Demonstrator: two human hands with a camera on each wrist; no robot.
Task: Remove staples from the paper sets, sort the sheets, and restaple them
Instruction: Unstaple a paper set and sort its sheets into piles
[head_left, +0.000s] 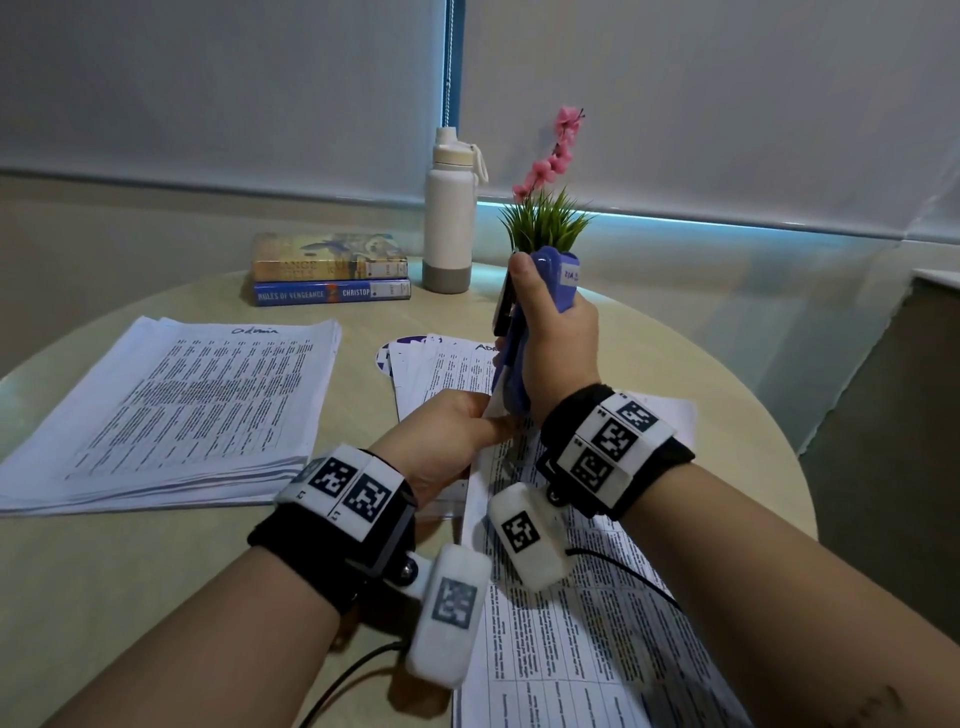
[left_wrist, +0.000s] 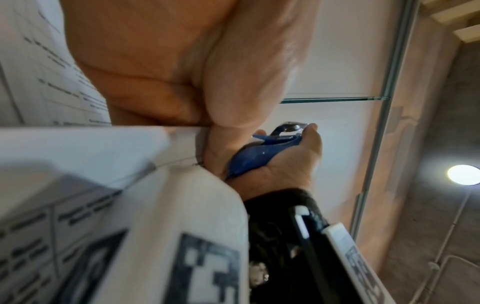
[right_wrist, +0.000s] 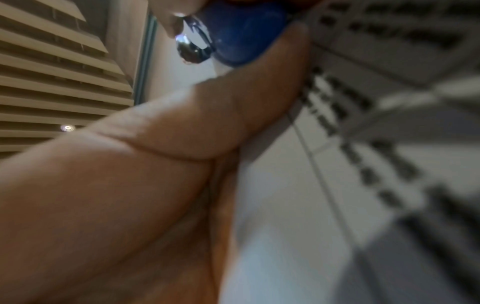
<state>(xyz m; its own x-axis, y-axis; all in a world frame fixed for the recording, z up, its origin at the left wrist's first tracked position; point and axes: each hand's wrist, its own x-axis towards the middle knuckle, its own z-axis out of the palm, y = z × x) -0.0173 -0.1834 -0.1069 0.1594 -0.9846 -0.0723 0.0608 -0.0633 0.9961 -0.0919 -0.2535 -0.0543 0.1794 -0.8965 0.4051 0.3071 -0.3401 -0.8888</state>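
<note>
One paper set (head_left: 561, 597), printed tables, several sheets; lifted at its far corner above the table, near end trailing down toward the body. Light, limp, prone to fanning and sliding sheet on sheet; likely to tear at the corner if pulled against a staple. Best held close beside the corner, thumb above and fingers below, sheets squared first.

Corner pinched by left hand (head_left: 447, 441), thumb and fingers closed on the paper, right next to the tool's nose.

One blue stapler (head_left: 524, 332), hard plastic shell over a metal body, white label near the top; held nearly upright, nose down at the pinched corner. Rigid, moderately weighty, smooth-sided and probably a little slippery; sprung, so needs a firm squeeze across the long faces. Wrapped by right hand (head_left: 556, 338), thumb along the left side, fingers curled round the far side. Whether the nose has closed on the paper: cannot tell, hidden by the hands.

One loose fan of sheets (head_left: 441, 369) flat on the table beyond the hands. One thick stack of printed sheets (head_left: 182, 410) at left, handwritten heading on top, well apart from the work.

Round pale wooden table (head_left: 156, 597). Two stacked books (head_left: 330, 270), white water bottle (head_left: 449, 213) and small artificial plant (head_left: 545, 223) with pink blossoms at the far edge.
</note>
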